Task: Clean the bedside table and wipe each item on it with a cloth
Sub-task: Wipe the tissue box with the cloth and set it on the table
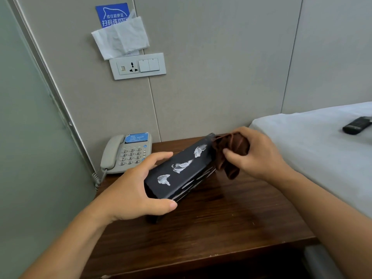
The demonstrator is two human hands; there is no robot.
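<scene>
A long black box (181, 170) with white painted marks is lifted at a tilt above the dark wooden bedside table (231, 228). My left hand (136, 190) grips its near end, thumb under the front edge and fingers over the top. My right hand (259, 154) holds a bunched brown cloth (231, 156) against the box's far end. The box's near lower corner seems to touch the table.
A grey desk telephone (128, 153) sits at the table's back left corner, its coiled cord hanging off the left edge. A bed with a white sheet (322, 150) borders the table on the right, a black remote (357, 125) on it. A socket panel (137, 66) and tissue are on the wall.
</scene>
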